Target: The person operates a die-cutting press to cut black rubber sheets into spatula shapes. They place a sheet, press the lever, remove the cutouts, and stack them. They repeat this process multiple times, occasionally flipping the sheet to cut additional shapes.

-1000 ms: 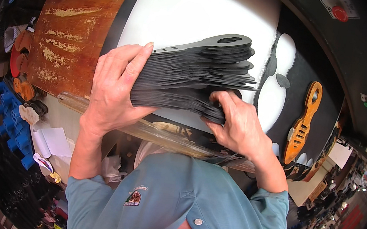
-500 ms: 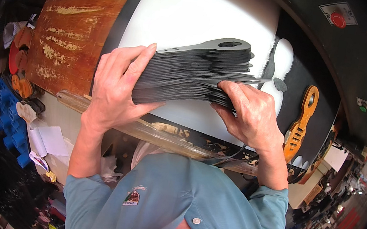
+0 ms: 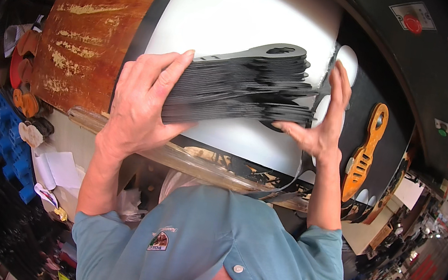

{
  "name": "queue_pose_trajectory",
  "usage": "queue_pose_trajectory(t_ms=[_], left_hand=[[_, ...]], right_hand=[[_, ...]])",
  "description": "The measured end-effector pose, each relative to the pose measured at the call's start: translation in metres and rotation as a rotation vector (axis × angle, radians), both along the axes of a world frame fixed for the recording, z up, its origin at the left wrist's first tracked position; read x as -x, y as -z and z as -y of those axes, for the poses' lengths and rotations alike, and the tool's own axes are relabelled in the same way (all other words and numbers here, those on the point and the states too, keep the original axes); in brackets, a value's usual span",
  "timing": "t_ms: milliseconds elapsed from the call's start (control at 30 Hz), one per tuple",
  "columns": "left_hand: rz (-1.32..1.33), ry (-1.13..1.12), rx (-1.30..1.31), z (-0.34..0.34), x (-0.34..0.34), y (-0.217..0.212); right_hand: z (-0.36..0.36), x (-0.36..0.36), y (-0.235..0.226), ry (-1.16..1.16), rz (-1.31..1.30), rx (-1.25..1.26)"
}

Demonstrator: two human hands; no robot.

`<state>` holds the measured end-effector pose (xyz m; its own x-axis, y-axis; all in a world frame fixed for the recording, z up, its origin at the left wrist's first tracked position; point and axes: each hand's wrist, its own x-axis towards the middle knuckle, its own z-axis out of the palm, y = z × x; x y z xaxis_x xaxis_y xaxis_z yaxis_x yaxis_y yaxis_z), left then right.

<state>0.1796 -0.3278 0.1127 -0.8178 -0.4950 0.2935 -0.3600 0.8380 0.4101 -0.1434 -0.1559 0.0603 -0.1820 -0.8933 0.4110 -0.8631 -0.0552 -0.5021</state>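
A thick stack of thin, dark grey cut-out pieces point(image 3: 236, 88) is held on edge over the white sheet point(image 3: 239, 13). Each piece has a rounded end, and the top one shows a hole there and small slots toward its other end. My left hand point(image 3: 142, 99) grips the stack's left end, fingers over the top and thumb below. At the fanned right end, my right hand point(image 3: 326, 124) is spread, its fingers raised and its thumb near the lower pieces. An orange slotted pattern or die point(image 3: 365, 154), of similar shape, lies to the right.
A worn brown board point(image 3: 89, 28) adjoins the white sheet on the left. White cut-out shapes point(image 3: 347, 63) lie on the black surface at right. A dark machine beam with a red button point(image 3: 412, 23) spans the upper right. A wooden rail point(image 3: 203, 170) runs along the near edge.
My right hand has let go of the stack's right end, opened and turned upward. The right-end pieces have settled closer together. My left hand keeps its grip.
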Motion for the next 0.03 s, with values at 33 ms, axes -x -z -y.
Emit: queue_pose_trajectory(t_ms=[33], left_hand=[[0.002, -0.012, 0.008, 0.0005, 0.0012, -0.0007]], right_hand=[[0.0036, 0.0044, 0.0076, -0.037, 0.191, -0.115]])
